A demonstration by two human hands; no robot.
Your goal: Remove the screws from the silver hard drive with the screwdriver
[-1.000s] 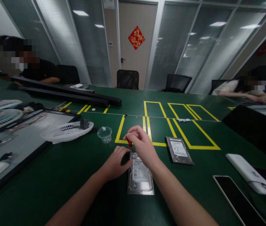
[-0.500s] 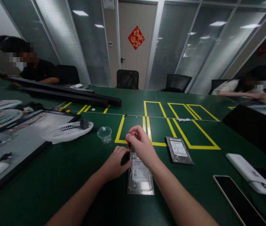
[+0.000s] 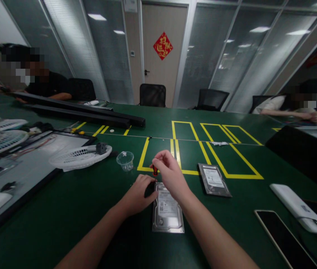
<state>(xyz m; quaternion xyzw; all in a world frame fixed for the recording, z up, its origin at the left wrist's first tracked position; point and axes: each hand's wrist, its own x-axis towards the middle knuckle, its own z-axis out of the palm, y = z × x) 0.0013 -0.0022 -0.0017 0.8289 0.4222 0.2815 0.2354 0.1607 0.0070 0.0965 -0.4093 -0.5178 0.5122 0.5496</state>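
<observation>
A silver hard drive (image 3: 168, 216) with a white label lies flat on the green table in front of me. My right hand (image 3: 169, 172) is closed around the red and black handle of a small screwdriver (image 3: 155, 171), held upright. Its tip points down at the drive's far left corner. From the left, my left hand (image 3: 138, 192) grips that corner, thumb over the label's edge and fingertips close to the screwdriver's shaft. Just where the tip meets the drive is too small to make out. A second hard drive (image 3: 214, 180) lies off to the right.
A clear plastic cup (image 3: 125, 160) stands left of my hands, beside a white fan grille (image 3: 81, 157). On the right lie a phone (image 3: 283, 237) and a white device (image 3: 298, 205). Black bars (image 3: 91, 112) lie far left. Two people sit across the table.
The right hand's fingers have shifted slightly on the screwdriver, so more of its red handle shows. My left hand and both drives keep their places; the view has tilted a little.
</observation>
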